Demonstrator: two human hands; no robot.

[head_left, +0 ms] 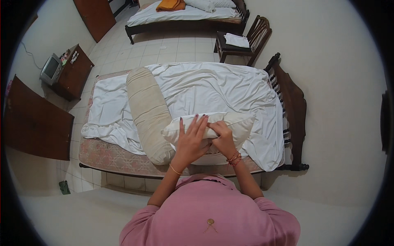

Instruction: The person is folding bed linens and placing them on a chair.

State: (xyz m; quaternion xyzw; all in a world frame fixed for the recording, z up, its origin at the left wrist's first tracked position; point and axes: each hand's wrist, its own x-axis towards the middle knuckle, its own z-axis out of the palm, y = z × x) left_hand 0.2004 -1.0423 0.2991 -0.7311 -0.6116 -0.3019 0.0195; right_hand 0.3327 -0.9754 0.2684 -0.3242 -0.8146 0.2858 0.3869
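Head view, only one. Pillow (243, 124) lies at the near edge of the bed, 12 o'clock from the wearer, long axis about 9 to 3. Probably sits there because both arms reach it without leaning.

Left hand (190, 142): on the pillow's 9 o'clock half, fingers apart, pointing to 12. Flat, not clamped; my read is it steadies the cloth. Right hand (223, 139): at the pillow's middle, fingers bent, pointing to 11. Looks like it's working the cover's fold; from here I can't tell if the fingertips are pinched together on cloth.

Around the pillow: bolster (147, 104) at 9 to 10, laid across the bed, end just beside the left wrist. Seems shoved footward to free up the middle. Sheet (213, 88) at 12, rumpled, leaving the mattress (108, 158) bare at 8. Headboard (296, 110) at 3.

Farther out: chair (260, 35) between 12 and 1, folded cloth (237, 40) on its seat, likely parked there to stay off the floor. TV (51, 68) at 10.
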